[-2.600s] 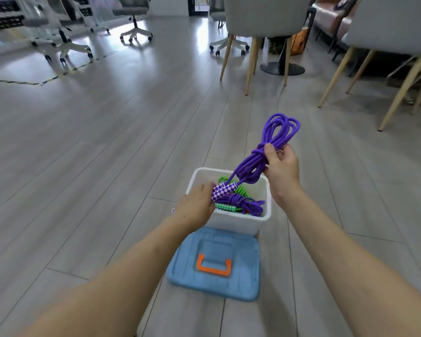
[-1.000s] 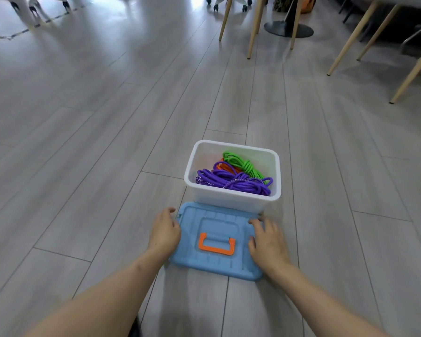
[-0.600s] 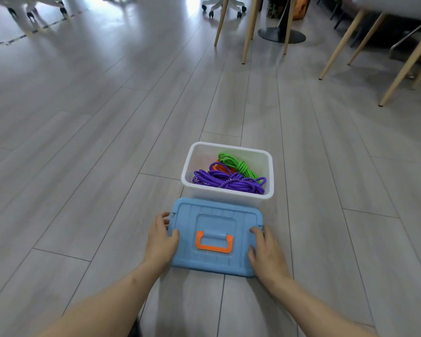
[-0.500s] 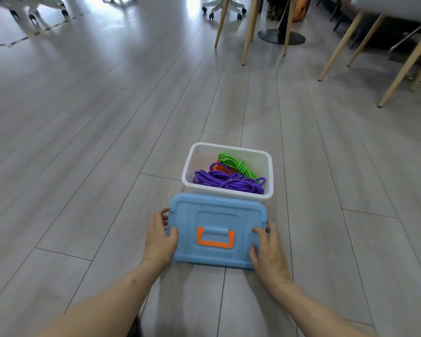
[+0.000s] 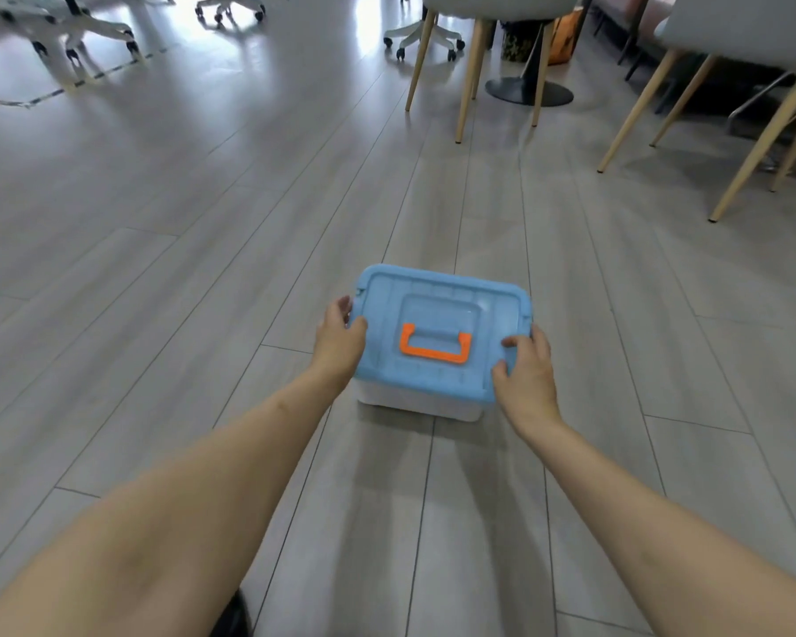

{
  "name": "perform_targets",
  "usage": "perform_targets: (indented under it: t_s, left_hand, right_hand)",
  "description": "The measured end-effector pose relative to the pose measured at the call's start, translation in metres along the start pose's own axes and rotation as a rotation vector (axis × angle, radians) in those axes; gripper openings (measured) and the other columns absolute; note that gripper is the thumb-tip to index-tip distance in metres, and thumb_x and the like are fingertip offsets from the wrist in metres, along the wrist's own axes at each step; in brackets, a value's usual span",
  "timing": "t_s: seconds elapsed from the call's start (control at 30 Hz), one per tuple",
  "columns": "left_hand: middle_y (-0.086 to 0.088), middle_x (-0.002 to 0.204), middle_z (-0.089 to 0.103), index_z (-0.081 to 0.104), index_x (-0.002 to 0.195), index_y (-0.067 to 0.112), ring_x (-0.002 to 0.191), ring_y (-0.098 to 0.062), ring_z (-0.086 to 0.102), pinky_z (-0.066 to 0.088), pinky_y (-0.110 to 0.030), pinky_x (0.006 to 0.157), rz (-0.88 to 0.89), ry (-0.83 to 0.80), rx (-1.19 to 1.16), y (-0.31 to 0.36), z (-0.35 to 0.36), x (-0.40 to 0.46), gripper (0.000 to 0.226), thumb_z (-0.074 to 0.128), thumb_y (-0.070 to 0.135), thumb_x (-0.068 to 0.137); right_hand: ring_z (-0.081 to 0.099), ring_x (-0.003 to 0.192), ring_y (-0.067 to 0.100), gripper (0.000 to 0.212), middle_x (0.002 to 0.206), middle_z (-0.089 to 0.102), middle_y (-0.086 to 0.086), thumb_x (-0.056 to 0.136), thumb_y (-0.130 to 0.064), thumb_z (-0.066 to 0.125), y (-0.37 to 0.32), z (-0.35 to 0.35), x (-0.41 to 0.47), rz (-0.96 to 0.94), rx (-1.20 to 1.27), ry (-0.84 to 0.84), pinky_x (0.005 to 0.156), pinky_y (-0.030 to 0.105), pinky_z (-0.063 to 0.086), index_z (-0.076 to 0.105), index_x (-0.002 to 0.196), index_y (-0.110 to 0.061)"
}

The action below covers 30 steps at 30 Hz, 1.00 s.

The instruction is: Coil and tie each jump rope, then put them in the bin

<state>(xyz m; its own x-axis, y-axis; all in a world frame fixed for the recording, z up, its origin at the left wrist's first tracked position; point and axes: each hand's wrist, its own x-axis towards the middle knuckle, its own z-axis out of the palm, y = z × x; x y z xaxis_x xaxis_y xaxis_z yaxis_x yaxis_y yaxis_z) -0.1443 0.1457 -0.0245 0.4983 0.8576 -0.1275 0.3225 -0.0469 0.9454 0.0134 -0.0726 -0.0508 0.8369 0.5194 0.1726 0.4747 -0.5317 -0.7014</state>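
Both hands (image 5: 338, 338) at lid (image 5: 442, 331) edges, seemingly.

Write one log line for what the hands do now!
left hand: grips lid | right hand: grips lid | lid: over bin

No readable text anywhere. Blue lid (image 5: 437, 333) plain, just molded ridges, no brand or label. Orange handle (image 5: 434, 346) blank too. White bin (image 5: 421, 404) side bare, no sticker or number. Floor and chairs, no signs.
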Motion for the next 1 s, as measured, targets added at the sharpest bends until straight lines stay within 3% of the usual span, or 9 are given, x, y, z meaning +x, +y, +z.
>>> perform_targets:
  t_s: [0.07, 0.17, 0.33, 0.43, 0.57, 0.67, 0.8, 0.87, 1.0]
  left_hand:
    - [-0.009, 0.144, 0.055, 0.042, 0.149, 0.015, 0.122, -0.029, 0.056, 0.044, -0.036, 0.096, -0.032, -0.069, 0.271, 0.003, 0.006, 0.017, 0.049, 0.047, 0.014, 0.101]
    - [-0.016, 0.131, 0.059, 0.047, 0.140, 0.008, 0.116, -0.036, 0.058, 0.046, -0.042, 0.094, 0.031, -0.167, 0.671, -0.001, 0.009, 0.027, 0.040, 0.046, 0.008, 0.100]
    - [-0.014, 0.144, 0.045, 0.054, 0.121, 0.006, 0.117, -0.032, 0.053, 0.045, -0.043, 0.102, 0.177, -0.271, 0.954, -0.016, 0.003, 0.032, 0.022, 0.047, 0.014, 0.102]
    - [-0.014, 0.166, 0.020, 0.043, 0.141, 0.004, 0.145, -0.031, 0.033, 0.029, -0.040, 0.119, 0.168, -0.315, 0.969, -0.016, 0.004, 0.026, 0.036, 0.043, 0.015, 0.107]
    - [-0.012, 0.170, 0.008, 0.037, 0.146, 0.005, 0.151, -0.029, 0.022, 0.021, -0.039, 0.122, 0.206, -0.298, 0.927, -0.016, 0.009, 0.019, 0.039, 0.040, 0.016, 0.109]
    - [-0.012, 0.171, 0.001, 0.034, 0.149, 0.007, 0.155, -0.030, 0.013, 0.018, -0.040, 0.125, 0.185, -0.330, 0.951, -0.018, 0.010, 0.019, 0.041, 0.038, 0.019, 0.110]
    - [-0.014, 0.168, 0.013, 0.042, 0.140, 0.013, 0.148, -0.031, 0.025, 0.022, -0.048, 0.122, 0.168, -0.372, 1.109, -0.008, 0.009, 0.026, 0.039, 0.035, 0.035, 0.109]
    - [-0.017, 0.167, 0.013, 0.041, 0.145, 0.016, 0.153, -0.034, 0.012, 0.012, -0.053, 0.124, 0.118, -0.403, 1.218, 0.004, 0.008, 0.028, 0.050, 0.028, 0.046, 0.108]
    - [-0.015, 0.154, 0.040, 0.043, 0.146, 0.015, 0.142, -0.033, 0.036, 0.028, -0.049, 0.115, 0.181, -0.304, 1.133, 0.035, 0.025, 0.008, 0.052, 0.031, 0.047, 0.107]
  right_hand:
    - [0.046, 0.135, 0.032, 0.039, 0.153, 0.036, 0.012, 0.098, -0.014, 0.056, 0.002, 0.002, 0.010, 0.030, -0.047, -0.169, 0.105, 0.031, 0.038, 0.053, 0.136, -0.006]
    - [0.019, 0.156, 0.024, 0.056, 0.172, 0.002, 0.006, 0.107, -0.029, 0.045, 0.009, 0.004, 0.020, 0.028, -0.112, -0.385, 0.117, 0.029, 0.025, 0.030, 0.159, -0.015]
    - [0.007, 0.159, 0.022, 0.058, 0.172, -0.013, 0.004, 0.111, -0.033, 0.033, 0.013, 0.002, 0.022, -0.020, -0.201, -0.426, 0.121, 0.031, 0.019, 0.018, 0.164, -0.016]
    - [0.009, 0.159, 0.022, 0.054, 0.173, -0.009, 0.003, 0.111, -0.025, 0.033, 0.019, 0.002, 0.020, -0.031, -0.187, -0.396, 0.117, 0.025, 0.020, 0.024, 0.162, -0.013]
    - [0.015, 0.158, 0.021, 0.054, 0.173, -0.003, 0.003, 0.110, -0.022, 0.035, 0.021, 0.002, 0.021, 0.025, -0.151, -0.388, 0.114, 0.019, 0.017, 0.025, 0.163, -0.014]
    - [0.024, 0.155, 0.025, 0.056, 0.173, -0.002, 0.000, 0.109, -0.027, 0.033, 0.019, -0.001, 0.024, 0.038, -0.239, -0.412, 0.120, 0.032, 0.026, 0.023, 0.163, -0.019]
    - [0.026, 0.154, 0.026, 0.058, 0.173, -0.002, -0.002, 0.108, -0.038, 0.028, 0.012, -0.009, 0.031, 0.050, -0.409, -0.505, 0.120, 0.043, 0.033, 0.016, 0.164, -0.027]
    - [0.018, 0.156, 0.026, 0.060, 0.173, 0.005, 0.002, 0.107, -0.043, 0.029, 0.011, -0.016, 0.036, 0.043, -0.449, -0.546, 0.122, 0.047, 0.028, 0.019, 0.163, -0.027]
    - [0.044, 0.138, 0.025, 0.049, 0.150, 0.048, 0.005, 0.102, -0.039, 0.043, 0.003, -0.032, 0.032, -0.035, -0.388, -0.259, 0.112, 0.043, 0.040, 0.048, 0.148, -0.022]
